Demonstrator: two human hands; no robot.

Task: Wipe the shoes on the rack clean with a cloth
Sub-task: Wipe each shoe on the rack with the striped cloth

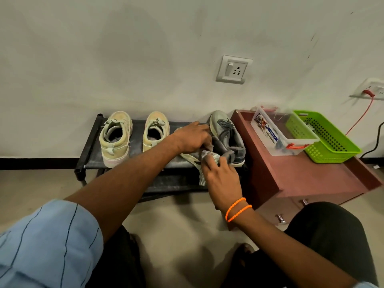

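A low black shoe rack (91, 142) stands against the white wall and serves as the landmark here. On its top shelf, toward the left end, sits a pair of pale yellow-green sneakers (116, 140), heels toward the camera. At the right end lies a grey sneaker (226, 136) with dark laces. Between that shoe and the pale pair, the left hand (192, 138) curls its fingers on the edge of a second grey shoe, which is mostly hidden beneath the hands. The right hand (222, 177), its wrist wearing orange bead bracelets (238, 209), grips a bunched grey-and-white cloth (207, 157) pressed at that hidden shoe's near side; the cloth's tail hangs over the rack's front edge. Just right of the rack stands a reddish-brown cabinet (307, 175), touching or nearly touching it. On the cabinet rest a clear plastic box (268, 132) and a lime-green basket (332, 146). Above the rack, a wall socket (233, 69).
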